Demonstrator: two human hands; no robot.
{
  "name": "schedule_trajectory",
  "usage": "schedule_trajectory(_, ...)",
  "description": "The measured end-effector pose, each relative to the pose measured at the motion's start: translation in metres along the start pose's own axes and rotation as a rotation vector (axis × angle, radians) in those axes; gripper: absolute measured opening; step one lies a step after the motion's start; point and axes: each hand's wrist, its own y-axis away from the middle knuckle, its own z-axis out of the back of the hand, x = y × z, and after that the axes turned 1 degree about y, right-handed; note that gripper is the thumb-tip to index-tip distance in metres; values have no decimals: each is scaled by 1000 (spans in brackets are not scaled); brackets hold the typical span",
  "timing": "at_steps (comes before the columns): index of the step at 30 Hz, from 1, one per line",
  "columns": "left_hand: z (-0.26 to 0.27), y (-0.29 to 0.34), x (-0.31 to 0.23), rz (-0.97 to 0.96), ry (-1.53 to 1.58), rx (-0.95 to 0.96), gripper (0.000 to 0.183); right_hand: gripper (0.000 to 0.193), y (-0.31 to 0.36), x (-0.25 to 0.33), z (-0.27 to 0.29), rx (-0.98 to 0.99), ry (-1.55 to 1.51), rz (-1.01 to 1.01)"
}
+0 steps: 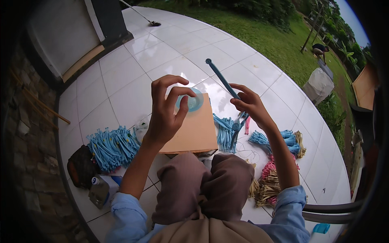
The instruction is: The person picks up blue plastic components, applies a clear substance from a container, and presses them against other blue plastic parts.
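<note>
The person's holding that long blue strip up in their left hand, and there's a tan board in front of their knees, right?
Not quite: the head view shows the long blue strip in the right hand, not the left hand. The tan board really is in front of the knees.

At eleven o'clock a dark broom head (154,24) touches the pale tiles (178,36); at nine are wooden poles (60,116), at eight a grey canister (100,190). Toward two o'clock, a person (320,49) bends near a whitish sack (319,85).
</note>
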Motion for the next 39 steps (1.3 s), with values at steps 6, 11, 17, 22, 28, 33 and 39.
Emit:
schedule_trajectory(6, -60, 11, 30, -461, -283, 320, 28, 52, -26, -24, -2, 240, 240, -26)
schedule_trajectory(11, -98, 47, 69, -405, -146, 402, 24, 57, -42, -63, -7, 344, 307, -118)
schedule_trajectory(17, -115, 95, 104, -47, 136, 481, 23, 71, -52, -112, -21, 395, 269, 13)
schedule_trajectory(22, -125, 111, 112, 126, 131, 560, 29, 71, -60, -163, -17, 331, 72, -21)
schedule_trajectory(28, -130, 117, 115, 228, 22, 637, 39, 72, -72, -190, -35, 235, -19, -19)
schedule_trajectory(33, -132, 121, 113, 251, -19, 632, 40, 68, -73, -197, -41, 179, -18, 52)
schedule_trajectory(39, -134, 127, 107, 317, -17, 584, 42, 67, -68, -205, -43, 138, 4, 99)
